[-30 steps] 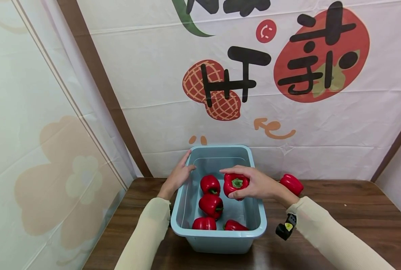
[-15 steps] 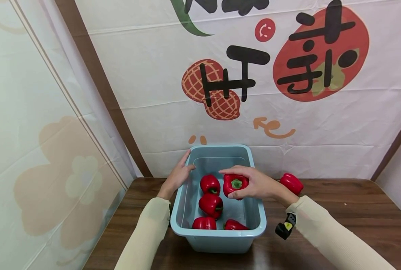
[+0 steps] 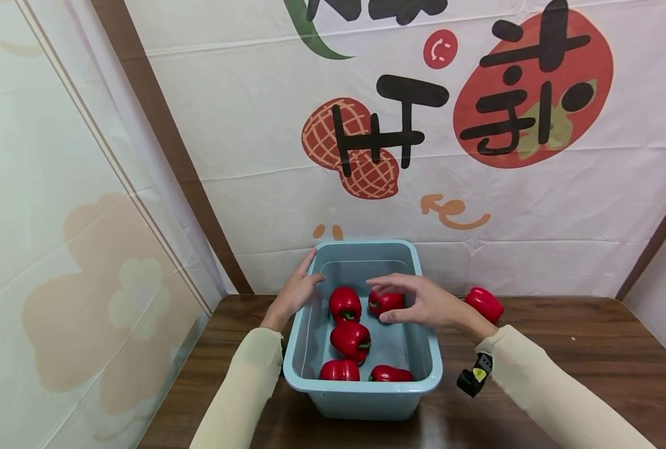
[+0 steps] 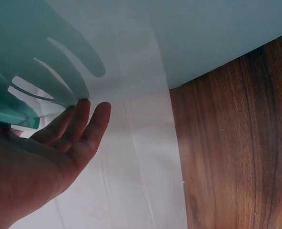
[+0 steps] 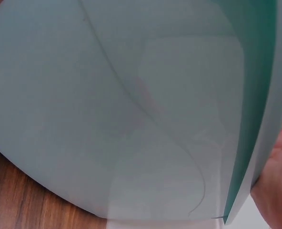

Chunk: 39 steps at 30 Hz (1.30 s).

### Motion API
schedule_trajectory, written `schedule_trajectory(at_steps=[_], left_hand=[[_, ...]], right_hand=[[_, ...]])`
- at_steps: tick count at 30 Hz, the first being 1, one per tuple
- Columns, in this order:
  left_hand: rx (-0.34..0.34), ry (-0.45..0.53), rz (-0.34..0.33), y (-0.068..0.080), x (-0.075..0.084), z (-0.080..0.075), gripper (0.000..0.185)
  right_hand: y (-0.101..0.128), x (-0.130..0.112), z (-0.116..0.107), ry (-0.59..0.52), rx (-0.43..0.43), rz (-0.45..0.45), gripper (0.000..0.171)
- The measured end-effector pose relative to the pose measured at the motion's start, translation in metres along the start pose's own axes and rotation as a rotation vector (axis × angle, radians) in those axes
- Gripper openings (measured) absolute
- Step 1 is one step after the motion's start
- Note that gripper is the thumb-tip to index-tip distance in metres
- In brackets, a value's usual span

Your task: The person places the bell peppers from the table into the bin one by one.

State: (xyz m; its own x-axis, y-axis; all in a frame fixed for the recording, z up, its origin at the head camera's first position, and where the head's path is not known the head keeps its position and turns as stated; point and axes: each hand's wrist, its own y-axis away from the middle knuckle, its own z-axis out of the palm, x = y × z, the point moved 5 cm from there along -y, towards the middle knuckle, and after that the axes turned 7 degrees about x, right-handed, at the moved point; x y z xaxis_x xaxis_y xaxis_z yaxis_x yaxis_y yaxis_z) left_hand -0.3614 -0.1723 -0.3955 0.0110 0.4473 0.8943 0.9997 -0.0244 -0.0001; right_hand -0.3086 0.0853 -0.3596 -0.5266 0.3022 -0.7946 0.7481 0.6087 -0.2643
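My left hand (image 3: 294, 297) grips the left rim of the light blue plastic bin (image 3: 366, 387), thumb over the edge. In the left wrist view, its fingers (image 4: 97, 125) lie outside along the wall below the rim. Over the bin's right side, my right hand (image 3: 425, 304) has thumb and fingers spread with nothing between them. Just under it lies a red bell pepper (image 3: 379, 304), partly covered by the hand. More red bell peppers lie in the bin: one at the left (image 3: 344, 303), one in the middle (image 3: 350, 340), and two near the front.
Another red bell pepper (image 3: 484, 304) lies on the wooden table (image 3: 569, 368), right of the bin and partly behind the right wrist. A white printed cloth (image 3: 277, 187) hangs right behind the bin. The right wrist view mostly shows the bin's outer wall (image 5: 84, 119).
My right hand has let go of the bell pepper, which dropped into the bin below it. The back left pepper shifted slightly left and up in the view. The left hand stayed put.
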Motion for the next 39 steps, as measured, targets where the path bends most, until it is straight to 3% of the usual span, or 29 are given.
schedule_trajectory(at_steps=[6,18,39], left_hand=[[0.000,-0.007,-0.005,0.001,0.000,0.000,0.067],[0.009,-0.014,0.003,0.000,0.001,0.000,0.067],[0.001,0.014,0.008,0.001,0.000,0.000,0.067]], right_hand=[[0.001,0.000,-0.003,-0.057,0.018,-0.010,0.062],[0.006,0.002,-0.016,-0.137,0.118,-0.125,0.055],[0.032,0.016,-0.056,-0.077,0.258,-0.149,0.047]])
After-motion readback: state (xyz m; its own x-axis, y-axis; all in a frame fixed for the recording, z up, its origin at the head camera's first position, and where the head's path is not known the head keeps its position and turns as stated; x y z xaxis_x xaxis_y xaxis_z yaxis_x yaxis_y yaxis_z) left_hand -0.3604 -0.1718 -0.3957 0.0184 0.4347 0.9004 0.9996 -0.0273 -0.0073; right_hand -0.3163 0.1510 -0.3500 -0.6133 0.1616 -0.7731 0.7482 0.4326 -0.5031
